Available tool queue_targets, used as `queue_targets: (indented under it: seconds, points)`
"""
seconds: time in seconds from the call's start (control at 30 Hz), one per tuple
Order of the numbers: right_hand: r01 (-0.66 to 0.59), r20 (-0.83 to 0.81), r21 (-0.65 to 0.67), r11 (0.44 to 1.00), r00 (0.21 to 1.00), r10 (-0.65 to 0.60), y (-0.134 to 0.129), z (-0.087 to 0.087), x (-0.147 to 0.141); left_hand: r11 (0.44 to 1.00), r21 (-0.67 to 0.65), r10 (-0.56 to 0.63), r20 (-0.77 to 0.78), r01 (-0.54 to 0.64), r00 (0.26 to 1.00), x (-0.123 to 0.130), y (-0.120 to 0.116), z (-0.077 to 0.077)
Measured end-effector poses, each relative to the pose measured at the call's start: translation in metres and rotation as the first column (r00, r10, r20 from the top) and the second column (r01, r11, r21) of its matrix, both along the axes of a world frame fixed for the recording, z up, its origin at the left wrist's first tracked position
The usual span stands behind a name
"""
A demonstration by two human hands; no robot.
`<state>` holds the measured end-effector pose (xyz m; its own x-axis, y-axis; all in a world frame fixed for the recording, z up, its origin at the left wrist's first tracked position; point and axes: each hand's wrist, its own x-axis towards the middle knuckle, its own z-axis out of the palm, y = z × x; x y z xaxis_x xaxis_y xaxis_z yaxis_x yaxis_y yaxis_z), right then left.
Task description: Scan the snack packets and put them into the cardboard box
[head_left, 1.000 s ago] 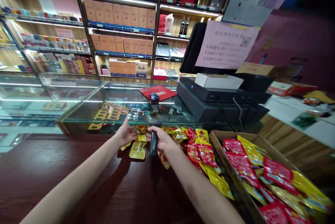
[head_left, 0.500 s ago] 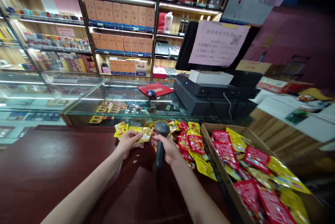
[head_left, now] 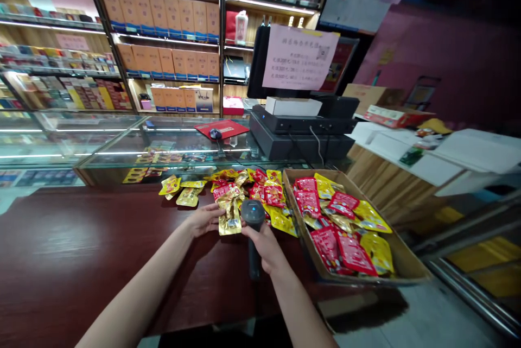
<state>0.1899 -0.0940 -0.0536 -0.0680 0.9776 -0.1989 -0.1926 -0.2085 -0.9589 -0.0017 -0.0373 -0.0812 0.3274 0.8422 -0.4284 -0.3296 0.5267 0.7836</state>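
My right hand [head_left: 264, 242] is wrapped round a dark handheld scanner [head_left: 253, 215], its head up and its handle pointing down. A gold snack packet [head_left: 230, 217] is upright between my hands, just left of the scanner. My left hand [head_left: 205, 220] has its fingers at the packet's left edge, gripping it. Behind the hands lies a pile of red and yellow packets [head_left: 273, 194] on the dark red table [head_left: 101, 250]. A few yellow and gold packets [head_left: 189, 195] lie apart at the left of the pile.
An open cardboard box [head_left: 411, 269] of red and yellow packets stands at the right. Beyond the table are a glass counter [head_left: 171, 160], a red mat [head_left: 234, 129] with a mouse, and a monitor bearing a pink paper [head_left: 299, 57]. Stocked shelves line the back.
The view has shifted, showing more of the box and floor. The gold packet is now held upright nearer the scanner, and yellow and gold packets lie free at the left, away from my left hand.
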Motion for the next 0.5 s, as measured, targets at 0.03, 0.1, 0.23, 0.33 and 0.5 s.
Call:
queue_targets:
  seconds: [0.03, 0.1, 0.23, 0.33, 0.5]
  points:
    - [0.010, 0.022, -0.010, 1.000, 1.000, -0.010, -0.005, 0.000, 0.000, 1.000, -0.005, -0.001, -0.014, 0.001, 1.000, 0.000, 0.004, -0.001]
    - [0.014, 0.039, -0.070, 0.997, 0.999, -0.012, -0.013, -0.001, -0.002, 1.000, -0.005, 0.008, -0.051, -0.008, 0.999, 0.001, 0.012, 0.001]
    - [-0.070, -0.012, -0.213, 0.975, 0.998, 0.069, -0.026, -0.008, -0.009, 0.996, 0.025, 0.082, -0.100, -0.080, 0.992, 0.001, 0.020, 0.009]
    - [-0.126, -0.017, -0.258, 0.958, 0.992, 0.126, -0.032, -0.012, -0.016, 0.993, 0.046, 0.112, -0.111, -0.108, 0.987, 0.003, 0.023, 0.012]
    - [-0.147, 0.005, -0.226, 0.963, 0.988, 0.153, -0.029, -0.013, -0.024, 0.995, 0.089, 0.064, -0.123, -0.053, 0.990, 0.006, 0.029, 0.013]
